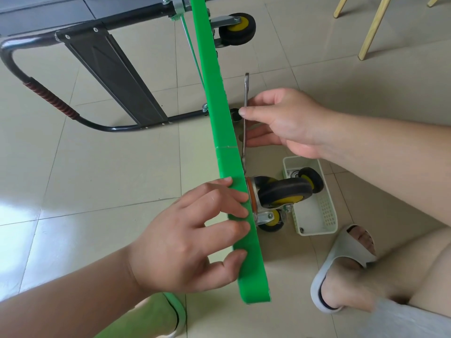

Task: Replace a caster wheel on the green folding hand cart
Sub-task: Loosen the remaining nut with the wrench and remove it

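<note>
Green cart (219,118) on edge, left grip (185,240) spread on it, right grip (285,123) pinching wrench (246,86) — basket (327,211) nearby.

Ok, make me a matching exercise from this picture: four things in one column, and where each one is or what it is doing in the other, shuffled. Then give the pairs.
Things
1. wrench
2. white basket
3. left hand
4. black handle

Places or states
A. fingers rest on the edge of the green platform
B. stretches out to the left of the platform
C. pinched in the right hand
D. holds a loose caster wheel

Pairs: 1-C, 2-D, 3-A, 4-B
</note>
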Available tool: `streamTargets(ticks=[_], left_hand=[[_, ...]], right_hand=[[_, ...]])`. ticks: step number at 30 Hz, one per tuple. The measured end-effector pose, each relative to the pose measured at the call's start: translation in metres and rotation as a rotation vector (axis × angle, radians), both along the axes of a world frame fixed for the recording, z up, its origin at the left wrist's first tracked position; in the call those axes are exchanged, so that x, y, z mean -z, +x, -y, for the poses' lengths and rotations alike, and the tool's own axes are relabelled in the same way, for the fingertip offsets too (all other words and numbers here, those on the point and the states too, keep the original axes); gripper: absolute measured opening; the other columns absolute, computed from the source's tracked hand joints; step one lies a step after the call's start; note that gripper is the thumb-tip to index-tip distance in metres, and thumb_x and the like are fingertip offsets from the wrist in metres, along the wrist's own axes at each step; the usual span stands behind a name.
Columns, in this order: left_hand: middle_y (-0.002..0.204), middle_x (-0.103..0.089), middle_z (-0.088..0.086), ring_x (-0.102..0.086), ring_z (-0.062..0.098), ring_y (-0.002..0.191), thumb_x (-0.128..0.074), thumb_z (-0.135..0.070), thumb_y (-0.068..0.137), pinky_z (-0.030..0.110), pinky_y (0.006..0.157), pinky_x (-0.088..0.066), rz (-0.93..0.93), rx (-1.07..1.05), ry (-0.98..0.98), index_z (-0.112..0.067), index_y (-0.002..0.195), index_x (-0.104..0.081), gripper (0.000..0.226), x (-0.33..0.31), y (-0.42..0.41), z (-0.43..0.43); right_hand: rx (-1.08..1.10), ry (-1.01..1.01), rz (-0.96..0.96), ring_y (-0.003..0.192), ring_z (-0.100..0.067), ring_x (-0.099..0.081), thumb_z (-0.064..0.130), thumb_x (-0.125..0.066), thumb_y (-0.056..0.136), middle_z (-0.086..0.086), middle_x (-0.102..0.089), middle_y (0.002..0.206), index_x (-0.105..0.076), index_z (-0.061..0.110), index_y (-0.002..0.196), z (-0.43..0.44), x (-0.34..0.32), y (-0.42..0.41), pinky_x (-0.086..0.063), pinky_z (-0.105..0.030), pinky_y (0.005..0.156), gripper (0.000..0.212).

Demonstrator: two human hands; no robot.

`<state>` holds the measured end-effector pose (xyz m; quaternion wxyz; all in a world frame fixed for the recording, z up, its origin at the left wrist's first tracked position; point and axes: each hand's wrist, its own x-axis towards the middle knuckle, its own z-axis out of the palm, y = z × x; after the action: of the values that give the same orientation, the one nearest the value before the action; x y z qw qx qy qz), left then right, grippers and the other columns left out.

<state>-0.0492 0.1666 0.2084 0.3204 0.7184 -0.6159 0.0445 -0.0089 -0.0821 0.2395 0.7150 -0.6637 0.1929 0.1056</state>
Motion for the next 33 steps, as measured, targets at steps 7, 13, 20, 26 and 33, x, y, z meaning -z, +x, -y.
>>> streamTargets(ticks=[7, 13, 20, 26, 33], left_hand=[[0.117, -0.055, 0.004, -0.062, 0.024, 0.122, -0.062, -0.029, 0.099, 0.046, 0.116, -0.046, -0.004, -0.005, -0.001, -0.014, 0.11, -0.062, 0.018, 0.001, 0.0, 0.0], [0.117, -0.055, 0.004, -0.062, 0.024, 0.122, -0.062, -0.03, 0.099, 0.047, 0.116, -0.046, -0.001, -0.003, 0.004, -0.014, 0.11, -0.062, 0.019, 0.0, 0.0, 0.0], [0.118, -0.055, 0.004, -0.062, 0.025, 0.122, -0.061, -0.03, 0.1, 0.046, 0.116, -0.045, 0.005, -0.002, 0.005, -0.014, 0.111, -0.061, 0.019, 0.0, 0.0, 0.0], [0.118, -0.054, 0.005, -0.062, 0.025, 0.122, -0.062, -0.029, 0.099, 0.046, 0.117, -0.045, 0.008, -0.008, 0.006, -0.014, 0.111, -0.061, 0.019, 0.0, 0.0, 0.0], [0.118, -0.054, 0.004, -0.061, 0.023, 0.124, -0.062, -0.029, 0.1, 0.046, 0.117, -0.045, 0.009, -0.006, 0.003, -0.014, 0.111, -0.061, 0.019, -0.001, 0.0, 0.0]], right_hand=[[-0.055, -0.06, 0.206, 0.09, -0.024, -0.078, 0.004, -0.066, 0.097, -0.011, -0.079, 0.092, -0.061, -0.002, 0.116, -0.006, -0.022, -0.024, -0.064, -0.038, 0.079, 0.02], [-0.193, -0.398, 0.446, 0.094, -0.013, -0.074, 0.013, -0.072, 0.093, -0.001, -0.076, 0.096, -0.069, 0.011, 0.103, -0.007, -0.025, -0.066, -0.06, -0.036, 0.091, 0.011], [-0.35, -0.536, 0.574, 0.109, -0.016, -0.071, 0.015, -0.072, 0.088, 0.005, -0.072, 0.111, -0.07, 0.02, 0.106, -0.002, -0.006, -0.112, -0.059, -0.039, 0.093, 0.019], [-0.348, -0.649, 0.743, 0.098, -0.016, -0.072, 0.005, -0.074, 0.09, -0.003, -0.073, 0.104, -0.073, 0.008, 0.108, -0.002, -0.01, -0.099, -0.06, -0.035, 0.086, 0.018], [-0.116, -0.306, 0.604, 0.097, -0.025, -0.075, 0.003, -0.069, 0.095, -0.018, -0.073, 0.104, -0.067, 0.004, 0.114, 0.01, -0.027, -0.048, -0.063, -0.038, 0.086, 0.019]])
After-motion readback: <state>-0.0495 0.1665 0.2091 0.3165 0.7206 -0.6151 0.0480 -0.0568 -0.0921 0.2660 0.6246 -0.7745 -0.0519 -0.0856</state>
